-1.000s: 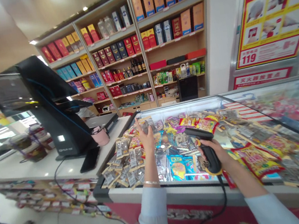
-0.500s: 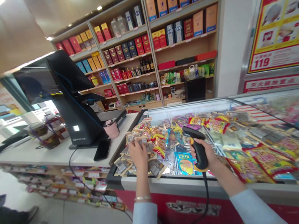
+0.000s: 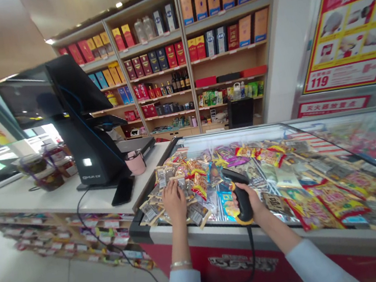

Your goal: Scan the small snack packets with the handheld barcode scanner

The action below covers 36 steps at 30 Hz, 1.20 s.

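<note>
At the freezer, left fingers touch packets; right hand grips barcode scanner.

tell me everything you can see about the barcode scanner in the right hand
The handheld barcode scanner has a pistol-grip shape, with a body of black, plastic-looking material and a yellow band at the base of the grip. The right hand wraps around the grip, holding it nearly upright with the head tipped forward, above the packets in the display freezer. A thin black cable runs from its base down over the freezer's front.
</note>
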Tool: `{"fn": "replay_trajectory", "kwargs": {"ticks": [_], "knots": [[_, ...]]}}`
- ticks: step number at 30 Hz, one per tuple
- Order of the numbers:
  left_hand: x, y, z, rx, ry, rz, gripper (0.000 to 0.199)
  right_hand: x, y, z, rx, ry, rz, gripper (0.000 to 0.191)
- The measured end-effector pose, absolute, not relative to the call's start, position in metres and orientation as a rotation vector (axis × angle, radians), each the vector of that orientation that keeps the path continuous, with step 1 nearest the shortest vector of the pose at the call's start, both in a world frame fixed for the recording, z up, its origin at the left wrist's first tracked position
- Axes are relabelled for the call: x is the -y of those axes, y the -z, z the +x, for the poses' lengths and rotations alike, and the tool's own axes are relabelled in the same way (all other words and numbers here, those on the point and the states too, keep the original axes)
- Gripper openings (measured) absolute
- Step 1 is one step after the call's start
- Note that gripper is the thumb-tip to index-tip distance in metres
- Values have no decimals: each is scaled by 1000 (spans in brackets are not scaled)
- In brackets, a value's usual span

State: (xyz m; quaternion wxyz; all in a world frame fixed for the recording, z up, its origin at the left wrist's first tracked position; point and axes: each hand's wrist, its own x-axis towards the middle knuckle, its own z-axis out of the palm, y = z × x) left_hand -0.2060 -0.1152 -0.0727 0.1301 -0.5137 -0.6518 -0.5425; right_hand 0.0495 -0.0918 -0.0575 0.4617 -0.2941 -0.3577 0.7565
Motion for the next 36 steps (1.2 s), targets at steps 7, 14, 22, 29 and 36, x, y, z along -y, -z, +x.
{"fn": "replay_trajectory", "kwargs": {"ticks": [7,14,22,29,36], "knots": [[119,72,-199,1861,1473,-1547,33,97,55,51,697,-1939,-719,22],[123,70,-196,1769,1306,-1487,32,96,59,54,705,-1959,-704,22],[131,68,-194,1681,1196,-1423,29,97,56,56,665,-1957,-655,20],[132,68,-197,1807,1261,-1317,27,97,56,55,633,-1948,-663,22],[131,64,-202,1910,1352,-1308,27,95,52,51,636,-1899,-656,27]]}}
